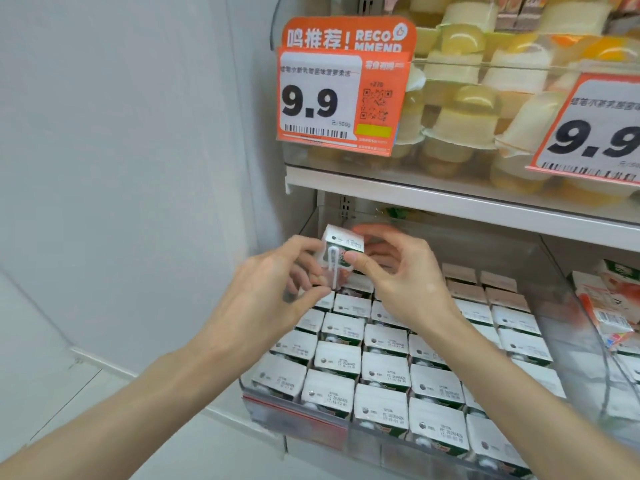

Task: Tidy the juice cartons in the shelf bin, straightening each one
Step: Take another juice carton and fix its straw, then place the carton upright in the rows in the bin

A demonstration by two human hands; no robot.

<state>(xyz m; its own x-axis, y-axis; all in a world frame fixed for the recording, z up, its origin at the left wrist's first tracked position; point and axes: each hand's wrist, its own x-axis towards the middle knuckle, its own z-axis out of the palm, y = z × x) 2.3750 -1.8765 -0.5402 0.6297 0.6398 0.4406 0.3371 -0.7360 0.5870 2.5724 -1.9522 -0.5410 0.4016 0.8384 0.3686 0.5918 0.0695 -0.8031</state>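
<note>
Your two bare arms were stretched out in front of you, from the bottom corners up to the middle, and they met over the back left corner of the shelf bin (575,299).

Your left hand (273,289) was turned with its palm to the right. Its thumb and fingers were curled around the left side and bottom of one small juice carton (341,249). Your right hand (405,282) came in from the other side. Its thumb pressed on the front of the carton and its fingers bent over the top and back. So both hands pinched the same carton, and neither hand was spread flat.

You held the carton up in the air, above the others, and it was tipped a little. It had a white top and a thin white straw (332,268) stuck on its front.

Under your hands, the other cartons (384,372) stood close together in neat rows inside the clear bin, white tops up. Your right wrist hid a few of them.

To the right, another bin held orange and white cartons (602,306). Above was a white shelf (450,202) with yellow jelly cups (460,109) piled up. An orange price tag (332,98) said 9.9, and a second tag (595,126) hung on the right. A plain pale wall (121,133) was on your left.
</note>
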